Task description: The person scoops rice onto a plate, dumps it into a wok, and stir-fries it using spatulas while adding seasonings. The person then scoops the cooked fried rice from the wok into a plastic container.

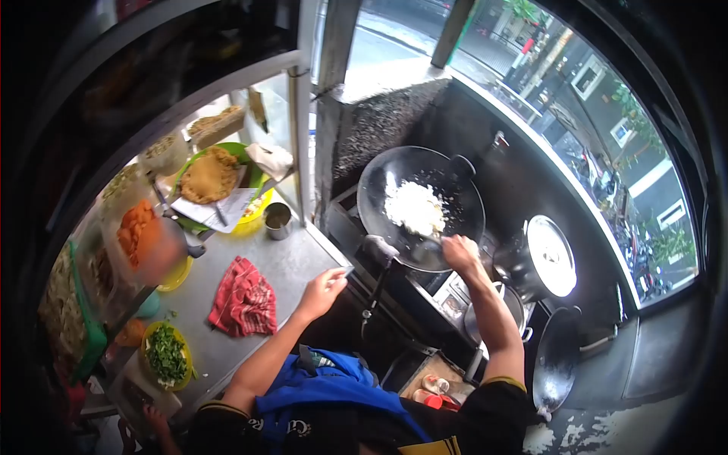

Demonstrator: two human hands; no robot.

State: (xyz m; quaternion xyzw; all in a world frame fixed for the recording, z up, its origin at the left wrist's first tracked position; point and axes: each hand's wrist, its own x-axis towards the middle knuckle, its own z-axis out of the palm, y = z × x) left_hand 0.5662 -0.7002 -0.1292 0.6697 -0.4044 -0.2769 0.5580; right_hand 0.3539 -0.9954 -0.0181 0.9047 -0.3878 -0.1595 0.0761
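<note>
Over the near right rim of a black wok (pixel 464 193), my right hand (pixel 461 252) is closed round the handle of a cooking spatula, mostly hidden by the fingers. White rice (pixel 413 208) lies heaped in the wok, with loose grains spread toward its right side. My left hand (pixel 322 292) hovers by the edge of the metal counter, its fingers drawn together; what they hold, if anything, I cannot make out. A wrapped cloth (pixel 379 246) covers the wok's near handle. On the counter, a red checked cloth (pixel 244 298) lies crumpled left of my left hand.
A tall lidded pot (pixel 535 258) and a smaller pot (pixel 493 312) stand right of the wok. A second wok (pixel 556 360) leans at far right. Chopped greens (pixel 167 354), a metal cup (pixel 278 220) and food tubs occupy the left counter. Another person's hand (pixel 155 418) shows lower left.
</note>
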